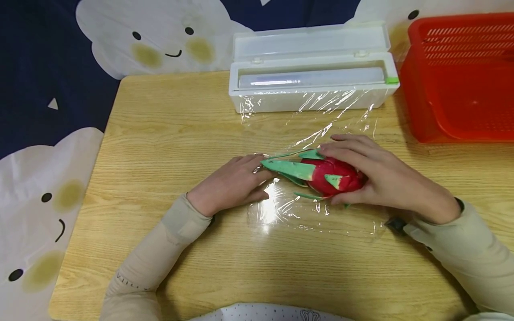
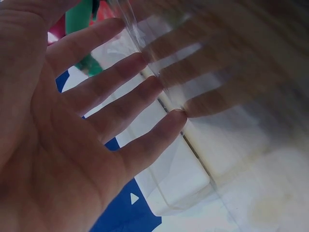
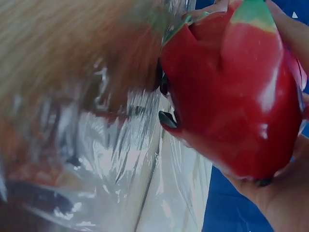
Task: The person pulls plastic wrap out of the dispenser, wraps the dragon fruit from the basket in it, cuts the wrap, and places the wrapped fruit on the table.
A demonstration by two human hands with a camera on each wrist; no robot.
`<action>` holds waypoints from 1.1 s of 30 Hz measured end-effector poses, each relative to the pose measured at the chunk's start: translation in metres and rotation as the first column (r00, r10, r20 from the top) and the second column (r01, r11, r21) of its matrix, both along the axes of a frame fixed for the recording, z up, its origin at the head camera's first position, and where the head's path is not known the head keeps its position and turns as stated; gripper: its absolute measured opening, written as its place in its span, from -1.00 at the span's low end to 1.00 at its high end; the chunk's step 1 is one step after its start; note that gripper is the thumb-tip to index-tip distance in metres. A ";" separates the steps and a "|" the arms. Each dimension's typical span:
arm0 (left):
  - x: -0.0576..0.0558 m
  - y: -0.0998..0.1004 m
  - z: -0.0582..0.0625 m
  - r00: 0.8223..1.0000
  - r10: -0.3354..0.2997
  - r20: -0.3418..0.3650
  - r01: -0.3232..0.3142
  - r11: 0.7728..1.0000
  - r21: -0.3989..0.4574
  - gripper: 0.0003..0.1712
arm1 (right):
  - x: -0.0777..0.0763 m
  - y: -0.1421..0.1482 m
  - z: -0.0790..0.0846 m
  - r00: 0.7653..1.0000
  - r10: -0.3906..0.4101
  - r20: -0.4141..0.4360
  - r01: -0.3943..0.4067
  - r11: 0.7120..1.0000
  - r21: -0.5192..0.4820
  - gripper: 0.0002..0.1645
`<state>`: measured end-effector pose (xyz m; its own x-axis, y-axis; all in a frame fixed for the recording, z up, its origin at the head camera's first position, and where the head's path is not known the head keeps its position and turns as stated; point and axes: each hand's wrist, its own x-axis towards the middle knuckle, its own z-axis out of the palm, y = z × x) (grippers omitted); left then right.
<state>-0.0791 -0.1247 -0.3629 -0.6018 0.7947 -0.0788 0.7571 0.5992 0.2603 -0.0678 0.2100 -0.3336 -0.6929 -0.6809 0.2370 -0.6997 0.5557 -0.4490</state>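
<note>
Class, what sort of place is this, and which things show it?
Probably an indoor tabletop workspace, perhaps staged: a wood-grain table, clear film drawn from a white box, and a cloud-print sheet beyond.

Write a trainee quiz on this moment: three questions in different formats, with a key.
1. Which hand grips the red-and-green dragon fruit?
2. Fill in the blank: in the head view, the red basket stands to the ____ of the white box.
3. True or false: the white box is closed.

Key:
1. The right hand.
2. Right.
3. False; its lid is raised, and a roll shows inside.
</note>
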 end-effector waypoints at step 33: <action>-0.001 -0.002 0.000 0.999 -0.024 -0.036 0.024 1.000 0.017 -0.58 | -0.002 0.002 0.003 0.987 0.103 -0.121 -0.119 0.984 -0.130 -0.03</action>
